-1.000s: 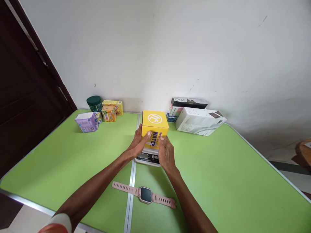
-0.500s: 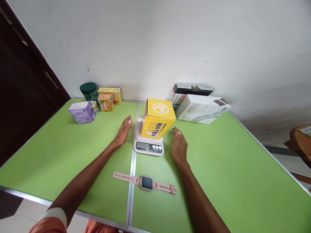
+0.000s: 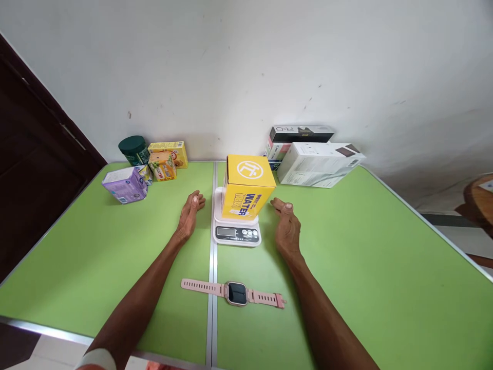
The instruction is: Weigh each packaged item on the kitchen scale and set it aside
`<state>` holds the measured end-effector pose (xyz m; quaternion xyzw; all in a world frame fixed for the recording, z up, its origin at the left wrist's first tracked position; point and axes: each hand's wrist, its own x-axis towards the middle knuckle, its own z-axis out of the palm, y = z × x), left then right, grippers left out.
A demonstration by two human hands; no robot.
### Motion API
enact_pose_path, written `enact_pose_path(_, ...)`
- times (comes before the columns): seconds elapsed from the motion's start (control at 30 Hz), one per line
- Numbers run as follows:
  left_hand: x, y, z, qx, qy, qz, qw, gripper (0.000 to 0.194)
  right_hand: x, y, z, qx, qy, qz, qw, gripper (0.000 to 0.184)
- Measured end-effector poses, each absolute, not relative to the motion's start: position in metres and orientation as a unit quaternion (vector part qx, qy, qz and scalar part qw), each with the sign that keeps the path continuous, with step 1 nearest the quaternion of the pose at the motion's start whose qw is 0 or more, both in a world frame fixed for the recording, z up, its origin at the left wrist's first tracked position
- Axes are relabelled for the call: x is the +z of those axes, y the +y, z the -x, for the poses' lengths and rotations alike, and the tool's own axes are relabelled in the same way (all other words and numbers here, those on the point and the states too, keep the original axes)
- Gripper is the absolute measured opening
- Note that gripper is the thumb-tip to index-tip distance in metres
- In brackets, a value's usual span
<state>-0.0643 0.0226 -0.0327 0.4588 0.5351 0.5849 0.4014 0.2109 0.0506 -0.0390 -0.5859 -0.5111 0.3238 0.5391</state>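
A yellow box [image 3: 246, 187] with "WATER" printed on its side stands on a white digital kitchen scale [image 3: 235, 235]. The scale's display looks blank. To the left of the box, my left hand [image 3: 188, 215] is held open, palm turned inward and apart from it. On the other side my right hand [image 3: 287, 226] is open too, its fingers near the box without visibly touching it. A pink smartwatch [image 3: 236, 293] lies with its strap stretched out on the green table [image 3: 365, 267], between my forearms and in front of the scale.
At the back left stand a dark green tub [image 3: 134, 151], a purple pack [image 3: 125, 186] and small yellow boxes [image 3: 164, 168]. At the back right, a white box [image 3: 319, 165] leans near a black box [image 3: 302, 133] by the wall. A metal seam [image 3: 212, 308] divides the table.
My left hand has drawn slightly back from the box, while my right hand stays close to its side. The view has shifted a little. Box, scale and watch remain in place.
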Motion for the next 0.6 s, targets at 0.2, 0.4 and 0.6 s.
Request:
enact_pose_path(0.2,-0.024,0.015,0.058,0.570,0.555,-0.463,0.390,0.088,-0.034,0.046,-0.210,0.312,-0.511,0.579,0.553,0.086)
enact_pose_path(0.4,0.020,-0.006,0.017,0.521,0.517,-0.620,0.277,0.091,0.006,0.019,-0.178,0.259,-0.577,0.487,0.602,0.068)
enact_pose_path(0.6,0.052,-0.009,-0.028,0.576,0.450,-0.572,0.372,0.096,0.031,0.001,-0.131,0.303,-0.546,0.470,0.624,0.066)
